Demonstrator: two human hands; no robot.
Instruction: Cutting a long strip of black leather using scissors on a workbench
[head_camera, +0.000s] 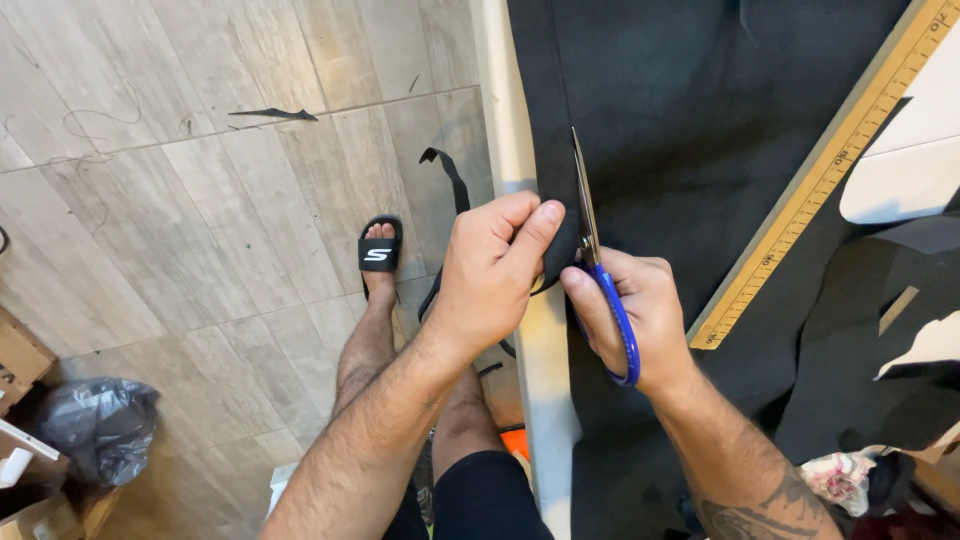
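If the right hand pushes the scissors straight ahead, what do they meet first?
Only more black cloth: the right hand points the scissors up the picture, and that line looks free of other things.

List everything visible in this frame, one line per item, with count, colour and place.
black fabric sheet: one, black, spread over the table at right
blue-handled scissors: one, steel blades, cutting the fabric edge
wooden ruler: one, yellow, diagonal on the fabric
white paper pattern pieces: several, white, far right
black fabric strip: one, hanging off the table edge
grey plastic bag: one, floor, lower left
black slide sandal: one, on the foot
left hand: pinching the fabric edge
right hand: holding the scissors
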